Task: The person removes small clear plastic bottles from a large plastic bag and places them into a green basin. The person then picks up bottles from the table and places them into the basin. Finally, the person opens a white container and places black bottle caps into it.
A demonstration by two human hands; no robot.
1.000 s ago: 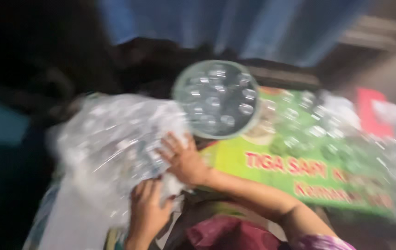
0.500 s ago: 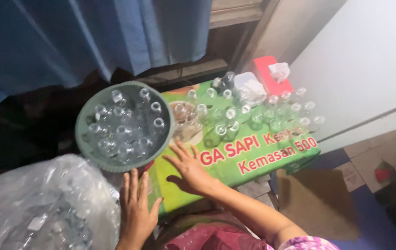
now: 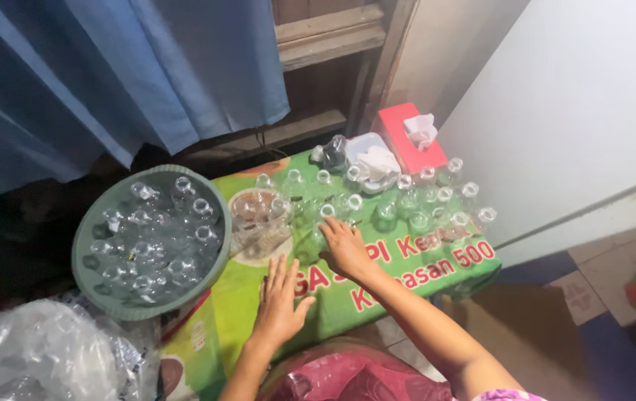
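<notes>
I've got the left hand (image 3: 279,303) flat on the green printed table cover (image 3: 348,297), fingers spread, empty. Right hand (image 3: 345,246) reaches the small clear plastic bottles (image 3: 377,208), fingers loosely curled at one. I'd say grip low, avoiding toppling neighbours.

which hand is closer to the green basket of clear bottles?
Left. The left hand lies flat on the green cloth just right of the green basket and below its rim. The right hand is farther right, reaching among the standing clear bottles.
</notes>
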